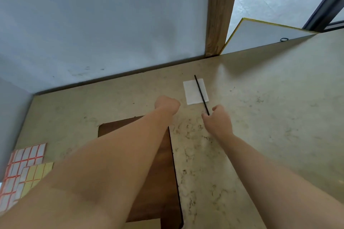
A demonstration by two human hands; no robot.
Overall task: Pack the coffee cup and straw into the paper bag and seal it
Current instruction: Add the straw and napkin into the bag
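At the far left, two sticker sheets are lying on the beige marbled surface: a sheet of white labels with red borders and, overlapping its near right corner, a sheet of yellow labels. Both sheets are showing blank labels only, with no writing that can be read.

Moving right, a dark brown wooden panel is lying flat on the surface, mostly hidden under the left forearm that is stretching across it. The left hand is reaching forward past the panel's far edge with its fingers curling into a fist; whether it is holding anything cannot be told, since the palm side is turned away.

Just to the right, a white square napkin is resting on the surface, carrying no print. The black straw is lying slanted across the napkin's right half, its far end poking past the napkin's far edge. The right hand is pinching the straw's near end between thumb and fingertips.

Farther right and behind the surface, a white board with a yellow edge is leaning beside a wooden post; a small black ring is sitting near its lower edge.
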